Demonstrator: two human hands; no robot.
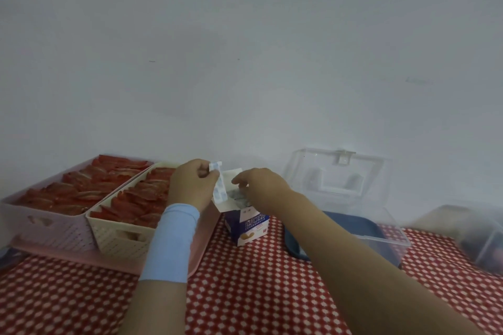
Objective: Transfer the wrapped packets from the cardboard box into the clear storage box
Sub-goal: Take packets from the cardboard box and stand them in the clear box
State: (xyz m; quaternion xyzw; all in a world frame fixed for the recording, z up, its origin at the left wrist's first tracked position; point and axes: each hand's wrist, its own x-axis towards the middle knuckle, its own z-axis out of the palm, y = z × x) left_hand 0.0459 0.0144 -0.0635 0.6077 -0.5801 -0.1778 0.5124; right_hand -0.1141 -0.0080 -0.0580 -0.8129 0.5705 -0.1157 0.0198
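Left hand [194, 183] pinches a packet strip [220, 185]; right hand [261, 183] curls into the cardboard box [249, 226], grip hidden, beside baskets [119, 236].

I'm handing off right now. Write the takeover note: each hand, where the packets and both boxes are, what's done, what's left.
Left hand: shut on a strip of wrapped packets, held up just above the cardboard box.
Right hand: fingers at the open top of the cardboard box, on the packets inside; grip can't be confirmed.
Cardboard box: upright on the checked cloth, flap open, more packets visible inside.
Clear storage box: to the right, lid raised; I can't see any packets in it.
Done: one strip pulled out.
Left: place that strip in the clear box, then move the rest.
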